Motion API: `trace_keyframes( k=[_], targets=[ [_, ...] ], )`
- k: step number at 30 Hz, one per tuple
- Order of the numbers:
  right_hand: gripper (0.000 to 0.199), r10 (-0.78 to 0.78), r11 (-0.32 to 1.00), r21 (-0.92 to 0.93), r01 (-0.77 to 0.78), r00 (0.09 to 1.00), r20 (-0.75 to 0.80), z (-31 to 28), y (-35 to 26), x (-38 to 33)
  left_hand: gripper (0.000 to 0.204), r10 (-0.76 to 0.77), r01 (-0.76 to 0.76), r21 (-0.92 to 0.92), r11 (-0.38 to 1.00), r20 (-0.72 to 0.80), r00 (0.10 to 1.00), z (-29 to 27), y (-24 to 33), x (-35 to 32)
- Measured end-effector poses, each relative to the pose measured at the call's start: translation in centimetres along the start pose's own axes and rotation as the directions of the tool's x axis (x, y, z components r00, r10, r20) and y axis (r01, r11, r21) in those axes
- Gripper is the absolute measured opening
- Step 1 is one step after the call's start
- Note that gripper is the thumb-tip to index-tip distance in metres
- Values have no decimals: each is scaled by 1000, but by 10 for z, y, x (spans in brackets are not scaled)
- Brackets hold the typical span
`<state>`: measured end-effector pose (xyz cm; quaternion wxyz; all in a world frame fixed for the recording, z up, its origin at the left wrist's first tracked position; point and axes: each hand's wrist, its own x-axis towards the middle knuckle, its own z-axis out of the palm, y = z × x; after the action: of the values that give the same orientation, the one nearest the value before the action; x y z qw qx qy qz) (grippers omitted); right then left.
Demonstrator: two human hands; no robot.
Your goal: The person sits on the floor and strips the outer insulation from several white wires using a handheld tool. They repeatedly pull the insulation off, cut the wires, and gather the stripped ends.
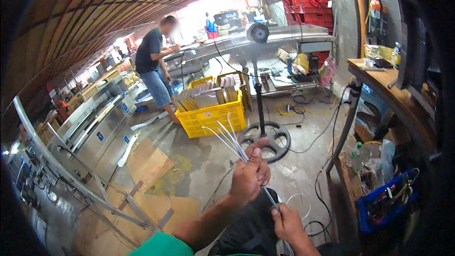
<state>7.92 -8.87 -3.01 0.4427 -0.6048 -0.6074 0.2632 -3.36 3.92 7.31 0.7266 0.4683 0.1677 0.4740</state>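
Note:
My left hand (pixel 250 174) is raised in front of me, closed around a bundle of thin white strips (pixel 226 135) whose free ends fan upward and to the left. My right hand (pixel 287 224) sits lower, near the bottom edge, pinching the lower end of the same bundle between thumb and fingers. Both forearms enter from the lower edge, and a green sleeve shows at the bottom. A loose loop of white strip (pixel 299 201) lies on the floor just right of my hands.
A yellow crate (pixel 215 116) with flat metal pieces stands ahead, beside a pedestal fan (pixel 259 33) on a round base. A long steel machine (pixel 102 125) runs along the left. A person (pixel 154 66) stands at a far bench. A blue basket (pixel 386 199) sits at right.

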Motion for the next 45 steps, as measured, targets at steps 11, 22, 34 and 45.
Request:
trace_keyframes(
  k=[11,22,34,45],
  targets=[
    [23,-54,964,-252,84,991,122,-3,9,-7,38,-207,194,-264,945,-22,978,-49,46,3],
    [34,-4,988,-151,24,992,126,11,8,-15,42,-107,5,-301,954,-324,940,-84,37,10],
    [31,154,984,43,-171,952,263,21,41,-18,43,102,-157,-116,981,-385,917,-89,29,8],
    [33,112,992,22,-121,962,248,-3,31,-22,42,-42,-48,-237,970,-361,931,-82,37,12]
  ],
)
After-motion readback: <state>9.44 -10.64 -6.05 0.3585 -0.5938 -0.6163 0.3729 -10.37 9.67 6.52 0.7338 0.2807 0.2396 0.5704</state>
